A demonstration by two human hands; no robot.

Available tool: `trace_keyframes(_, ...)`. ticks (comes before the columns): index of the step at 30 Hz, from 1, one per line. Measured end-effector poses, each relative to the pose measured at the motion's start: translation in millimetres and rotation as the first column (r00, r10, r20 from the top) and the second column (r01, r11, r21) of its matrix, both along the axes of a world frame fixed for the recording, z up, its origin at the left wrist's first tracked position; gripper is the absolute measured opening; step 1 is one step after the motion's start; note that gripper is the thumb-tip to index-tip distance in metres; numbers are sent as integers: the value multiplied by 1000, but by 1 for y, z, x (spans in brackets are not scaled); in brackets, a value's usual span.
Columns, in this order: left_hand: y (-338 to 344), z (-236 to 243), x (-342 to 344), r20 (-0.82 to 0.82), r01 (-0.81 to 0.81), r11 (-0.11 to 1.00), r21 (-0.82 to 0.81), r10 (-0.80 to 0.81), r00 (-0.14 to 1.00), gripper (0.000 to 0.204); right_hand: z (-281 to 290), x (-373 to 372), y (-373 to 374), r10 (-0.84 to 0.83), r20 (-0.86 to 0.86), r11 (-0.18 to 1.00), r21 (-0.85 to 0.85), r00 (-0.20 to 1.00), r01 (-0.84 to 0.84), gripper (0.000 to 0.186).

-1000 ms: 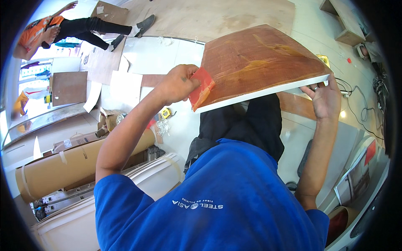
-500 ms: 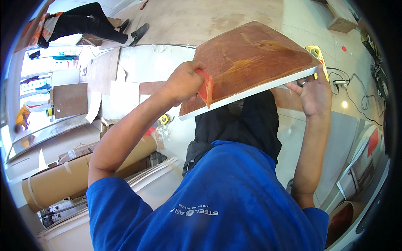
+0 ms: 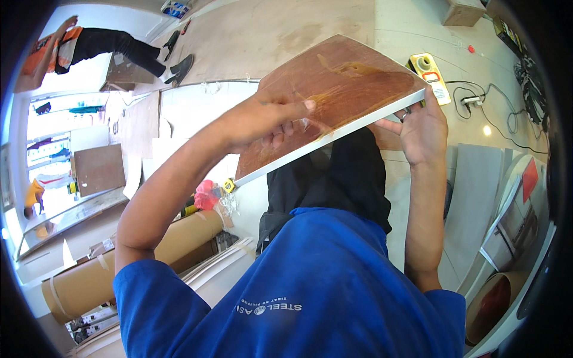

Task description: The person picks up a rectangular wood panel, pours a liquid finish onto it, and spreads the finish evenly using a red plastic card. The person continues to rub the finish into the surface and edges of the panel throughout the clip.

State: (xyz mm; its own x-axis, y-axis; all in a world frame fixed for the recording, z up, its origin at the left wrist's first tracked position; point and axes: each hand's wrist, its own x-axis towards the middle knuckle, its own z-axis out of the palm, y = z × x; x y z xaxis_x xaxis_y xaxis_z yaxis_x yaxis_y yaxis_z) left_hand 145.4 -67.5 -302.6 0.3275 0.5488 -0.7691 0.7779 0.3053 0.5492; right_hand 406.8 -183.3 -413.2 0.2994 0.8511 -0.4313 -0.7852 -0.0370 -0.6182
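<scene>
A flat wooden board (image 3: pixel 352 83) with a reddish-brown face, yellowish streaks and a white edge is held tilted above my legs. At its right corner, my right hand (image 3: pixel 422 134) grips the edge, with some fingers hidden behind it. Over the left part of the face is my left hand (image 3: pixel 262 122), its index finger reaching across the surface and its other fingers loosely bent and apart. A small pale smear shows on the board by those fingertips; what it is I cannot make out. No red scraper-like piece is visible in the left hand.
A yellow tool or case (image 3: pixel 431 77) lies on the floor beyond the right corner, near a power strip (image 3: pixel 471 100) with cables. Left lie a tape measure (image 3: pixel 228 185), pink plastic (image 3: pixel 206 196) and a brown cardboard roll (image 3: pixel 77 286). Another person (image 3: pixel 113 48) is at far left.
The red piece in my left hand is out of sight, and that hand's fingers have loosened. The board and both hands have shifted left in view. The other person's pose has changed.
</scene>
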Motion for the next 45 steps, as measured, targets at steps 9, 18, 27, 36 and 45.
trace_keyframes(9,71,-18,-44,86,267,961,-67,-261,961,27,6,6,0,-1,46,1000,19,999,0,64)
trace_keyframes(18,61,-23,-77,-219,688,616,383,-663,715,33,-11,-7,8,-100,248,988,-91,963,126,66)
trace_keyframes(27,45,-26,-110,150,371,863,343,-441,885,30,-35,-36,48,-507,132,862,45,852,506,66)
trace_keyframes(36,51,-35,-118,323,407,878,252,-473,820,34,-8,-38,76,-498,159,867,118,853,484,58)
trace_keyframes(45,68,-60,-123,322,422,863,279,-498,805,30,-3,-31,85,-498,233,863,41,835,503,55)
